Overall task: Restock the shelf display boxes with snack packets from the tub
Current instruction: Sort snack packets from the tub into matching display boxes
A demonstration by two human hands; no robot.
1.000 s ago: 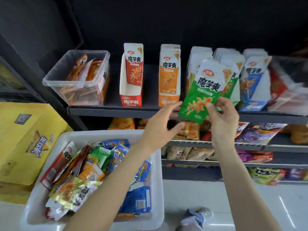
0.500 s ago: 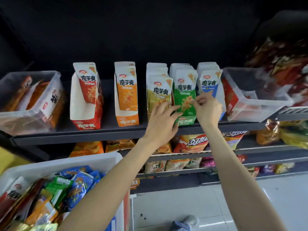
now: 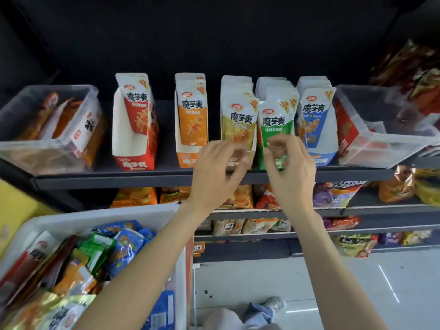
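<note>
Five display boxes stand in a row on the dark shelf: red, orange, yellow, green and blue. A green snack packet stands at the front of the green box. My right hand hovers just in front of it, fingers loosely curled and blurred, holding nothing. In front of the yellow box is my left hand, also empty and blurred. The white tub of mixed snack packets sits at the lower left.
A clear plastic bin stands at the shelf's left end and another at its right. Lower shelves carry more snack bags. A yellow carton sits left of the tub. White floor and a shoe lie below.
The green packet went from my hands into the front of the green box. My right hand let go of it, and both hands have drawn back slightly from the boxes.
</note>
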